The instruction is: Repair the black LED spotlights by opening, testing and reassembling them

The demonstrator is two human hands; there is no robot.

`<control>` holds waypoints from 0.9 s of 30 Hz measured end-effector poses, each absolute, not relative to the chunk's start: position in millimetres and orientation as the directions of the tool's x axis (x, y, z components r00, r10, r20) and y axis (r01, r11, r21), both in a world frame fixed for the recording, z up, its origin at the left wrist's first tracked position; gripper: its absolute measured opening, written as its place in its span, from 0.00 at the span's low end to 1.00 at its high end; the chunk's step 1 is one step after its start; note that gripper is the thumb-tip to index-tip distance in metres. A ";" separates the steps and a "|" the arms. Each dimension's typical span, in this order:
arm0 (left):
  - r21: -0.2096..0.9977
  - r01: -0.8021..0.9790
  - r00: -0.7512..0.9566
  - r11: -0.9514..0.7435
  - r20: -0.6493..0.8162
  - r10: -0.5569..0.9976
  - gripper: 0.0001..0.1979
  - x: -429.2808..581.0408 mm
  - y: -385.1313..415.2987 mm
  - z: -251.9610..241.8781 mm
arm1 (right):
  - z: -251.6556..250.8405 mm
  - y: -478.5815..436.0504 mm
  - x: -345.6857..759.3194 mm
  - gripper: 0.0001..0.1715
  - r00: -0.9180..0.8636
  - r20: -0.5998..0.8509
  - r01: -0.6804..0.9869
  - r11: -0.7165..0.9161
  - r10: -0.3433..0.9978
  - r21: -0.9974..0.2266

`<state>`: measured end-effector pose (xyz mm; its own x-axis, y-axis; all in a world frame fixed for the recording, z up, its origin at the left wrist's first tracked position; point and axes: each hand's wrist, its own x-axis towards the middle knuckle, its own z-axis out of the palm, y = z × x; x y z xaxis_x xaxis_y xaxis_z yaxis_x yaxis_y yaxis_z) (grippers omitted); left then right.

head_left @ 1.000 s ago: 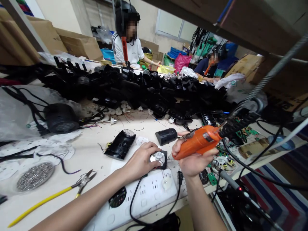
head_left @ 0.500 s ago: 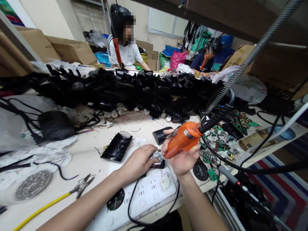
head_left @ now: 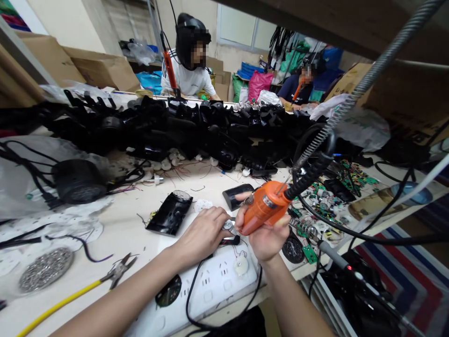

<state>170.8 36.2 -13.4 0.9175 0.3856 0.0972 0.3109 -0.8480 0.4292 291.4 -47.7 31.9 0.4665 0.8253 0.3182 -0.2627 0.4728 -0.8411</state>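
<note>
My right hand (head_left: pixel 267 242) is wrapped round an orange electric screwdriver (head_left: pixel 264 208), held tilted with its tip end toward my left hand. My left hand (head_left: pixel 206 230) rests over the white power strip, its fingers closed on a small round grey part (head_left: pixel 228 226). A black piece with a red edge (head_left: pixel 229 241) lies just under that part. The screwdriver's bit is mostly hidden by my fingers. A black curved housing (head_left: pixel 170 213) lies left of my left hand; another black shell (head_left: pixel 236 195) lies behind the screwdriver.
The power strip (head_left: pixel 206 294) has a small white motor (head_left: pixel 240 266) on it. Yellow-handled cutters (head_left: pixel 117 272) and a pile of screws (head_left: pixel 47 269) lie left. Black housings (head_left: pixel 196 126) fill the back. A soldering iron (head_left: pixel 333 255) and circuit boards stand right. Two people sit opposite.
The screwdriver has tilted slightly, with its cord end shifting a little left and down. My left hand keeps its place. The co-worker in white has leaned to the right.
</note>
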 end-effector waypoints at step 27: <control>0.709 -0.195 0.659 0.678 -0.417 0.626 0.16 157.2 39.9 -15.5 | 34.7 -56.8 297.6 0.45 0.594 0.288 -0.281 0.529 0.751 -0.800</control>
